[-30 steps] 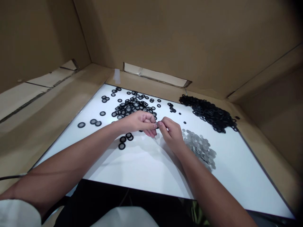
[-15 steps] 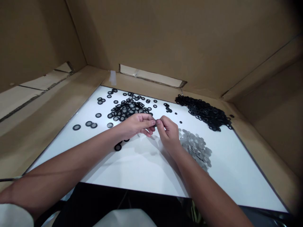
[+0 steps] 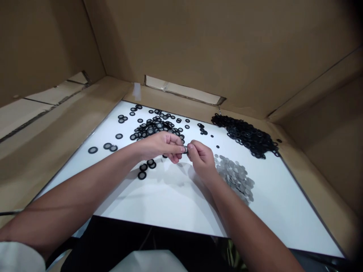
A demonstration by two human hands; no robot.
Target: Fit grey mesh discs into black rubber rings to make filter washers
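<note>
Between my two hands, above the middle of the white board, is a small black ring with a grey disc in it [image 3: 185, 149]. My left hand [image 3: 167, 146] pinches its left side between thumb and fingers. On the right side, the thumb and curled fingers of my right hand [image 3: 200, 155] grip it, hiding part of the ring. Behind my left hand lies a heap of black rings fitted with grey discs [image 3: 150, 126]. Loose grey discs [image 3: 235, 177] are piled just right of my right hand.
A pile of plain black rings [image 3: 246, 134] covers the back right of the white board [image 3: 170, 204]. Several disc-filled rings [image 3: 142, 175] lie scattered at the left and below my left forearm. Cardboard walls [image 3: 198, 45] surround the board at the back and sides.
My left hand has shifted slightly left and its fingers have moved on the ring, so more of the ring shows between my hands. The view has tilted a little.
</note>
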